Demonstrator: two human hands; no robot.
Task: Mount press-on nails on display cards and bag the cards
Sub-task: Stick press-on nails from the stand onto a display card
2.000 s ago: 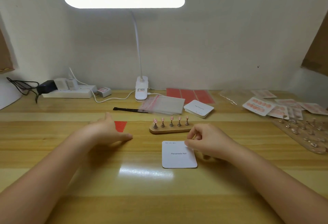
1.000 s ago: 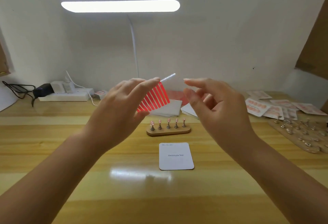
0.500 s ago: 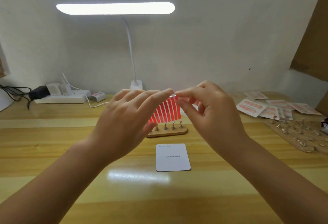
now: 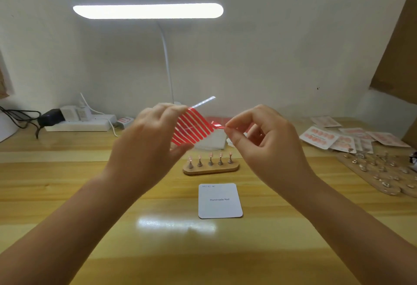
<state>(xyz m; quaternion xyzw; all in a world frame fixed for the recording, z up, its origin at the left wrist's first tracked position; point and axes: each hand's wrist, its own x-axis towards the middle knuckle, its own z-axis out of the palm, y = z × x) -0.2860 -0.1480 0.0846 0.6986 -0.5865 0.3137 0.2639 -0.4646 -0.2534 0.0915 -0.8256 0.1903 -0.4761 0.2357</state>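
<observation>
Both forearms reach forward, hands raised. The left hand (image 4: 146, 147) holds a striped sheet (image 4: 191, 130); the right hand (image 4: 264, 140) pinches a strip (image 4: 217, 126) at its edge.

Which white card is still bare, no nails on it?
The card lying alone at the table's centre, printed "Handmade Nail", in front of the wooden stand. The cards piled at far right already carry pink nails.

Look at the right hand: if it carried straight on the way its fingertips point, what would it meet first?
Probably the red strip sheet, which the left hand holds; the right hand points leftward at its edge. Depth is uncertain.
</observation>
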